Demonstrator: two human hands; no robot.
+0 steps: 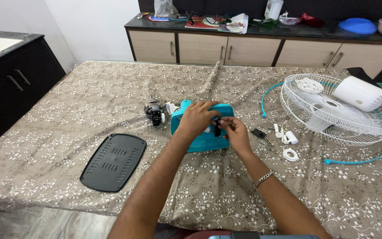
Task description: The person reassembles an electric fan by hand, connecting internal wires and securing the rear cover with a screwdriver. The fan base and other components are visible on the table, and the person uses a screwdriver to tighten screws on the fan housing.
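A teal plastic fan base (202, 140) lies on the patterned cloth at the table's middle. My left hand (196, 118) rests on top of it, fingers curled over its upper part. My right hand (235, 132) pinches a small black part (217, 128) against the base, right beside my left fingers. A small electric motor (154, 111) with a white piece sits just left of the base.
A black vented cover plate (112, 162) lies at front left. A white wire fan grill (338, 110) with a white motor housing (360, 93) and a teal rim ring (359, 161) lies at right. Small white parts (287, 140) lie between. Cabinets stand behind.
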